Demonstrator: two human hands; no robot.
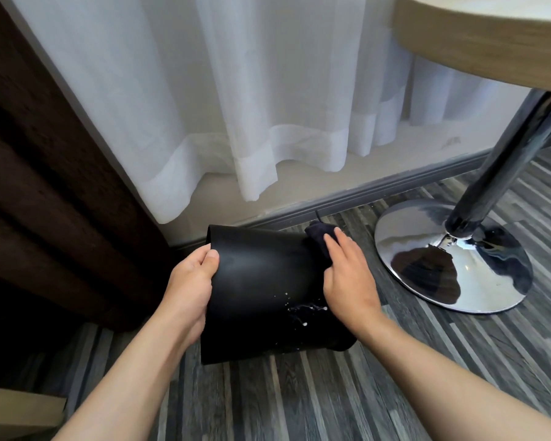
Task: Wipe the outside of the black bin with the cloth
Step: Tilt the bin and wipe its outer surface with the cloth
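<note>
The black bin (261, 291) is tipped over above the striped grey floor, its smooth side facing me. White splatter marks sit on its lower right side. My left hand (190, 286) grips the bin's left edge, thumb on the outside. My right hand (347, 275) presses a dark cloth (320, 238) against the bin's upper right side. Most of the cloth is hidden under my fingers.
A chrome table base (452, 256) and slanted pole (506, 157) stand close on the right, under a round wooden tabletop (477, 36). White sheer curtains (236, 106) hang behind the bin, above a grey skirting board. A dark brown curtain (45, 186) fills the left.
</note>
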